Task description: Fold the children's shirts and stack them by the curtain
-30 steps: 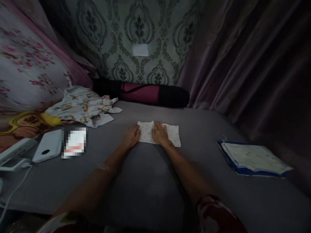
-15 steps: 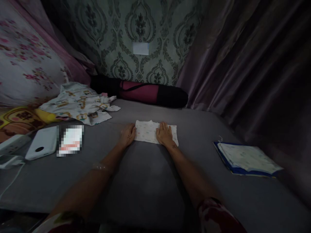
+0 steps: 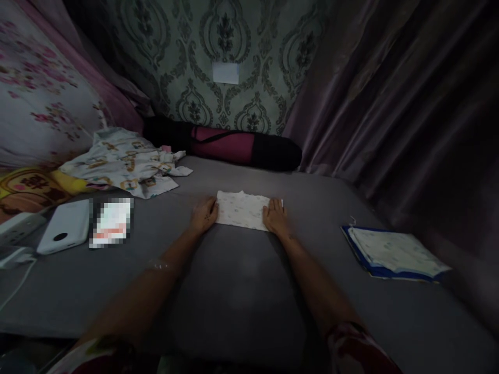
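Note:
A white patterned cloth (image 3: 240, 210), folded into a flat rectangle, lies on the grey bed sheet (image 3: 237, 291) in the middle of the view. My left hand (image 3: 205, 214) rests at the cloth's left edge, its fingers close together and the thumb beside them; whether the edge is pinched is hard to see. On the right end of the cloth, my right hand (image 3: 276, 215) lies flat with fingers stretched out, covering that edge in part.
Folded cloths (image 3: 397, 252) lie at the right. Crumpled printed clothing (image 3: 128, 161) is at the back left, near a power bank (image 3: 66, 226), a blurred-out flat object (image 3: 112, 222) and a power strip (image 3: 19, 228). Along the wall lies a long maroon-black bag (image 3: 226, 145).
My right hand has slid right across the cloth to its right end. My left hand stays at the left edge. The camera view has shifted slightly.

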Available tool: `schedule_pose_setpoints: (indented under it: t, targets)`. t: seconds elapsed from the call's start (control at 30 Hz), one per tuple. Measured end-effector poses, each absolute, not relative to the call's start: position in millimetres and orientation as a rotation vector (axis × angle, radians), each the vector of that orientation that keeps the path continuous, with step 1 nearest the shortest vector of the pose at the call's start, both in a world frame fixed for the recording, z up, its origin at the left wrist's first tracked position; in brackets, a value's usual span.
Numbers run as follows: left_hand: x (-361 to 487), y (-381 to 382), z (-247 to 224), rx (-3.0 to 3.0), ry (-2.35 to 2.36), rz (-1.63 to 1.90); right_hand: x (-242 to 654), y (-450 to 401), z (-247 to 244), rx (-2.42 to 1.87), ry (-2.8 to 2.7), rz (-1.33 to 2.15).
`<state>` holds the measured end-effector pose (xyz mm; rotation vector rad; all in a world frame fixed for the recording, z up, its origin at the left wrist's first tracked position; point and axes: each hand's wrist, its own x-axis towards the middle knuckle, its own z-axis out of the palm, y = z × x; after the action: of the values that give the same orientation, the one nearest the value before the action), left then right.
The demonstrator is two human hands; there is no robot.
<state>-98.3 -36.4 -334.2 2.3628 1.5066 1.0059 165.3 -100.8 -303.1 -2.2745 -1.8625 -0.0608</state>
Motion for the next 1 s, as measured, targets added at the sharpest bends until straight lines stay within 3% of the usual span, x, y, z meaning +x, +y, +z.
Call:
schedule_pose_setpoints:
  t: [0.33,0.53,1.0]
  targets:
    - [-96.1,-37.4,-333.2,2.317,1.529,1.003,144.1,-99.8,-296.2,-2.163,-1.977,-0.11]
    - [-96.0,-39.1,-327.3,2.286,1.503,1.04,127.1,-92.3,-294.6,-2.178,-2.097,0.111]
    - [-97.5,-36.6,-333.7,2.14,1.599,1.106,80.5,-75.4,-292.4,-2.052,-2.144,0.127]
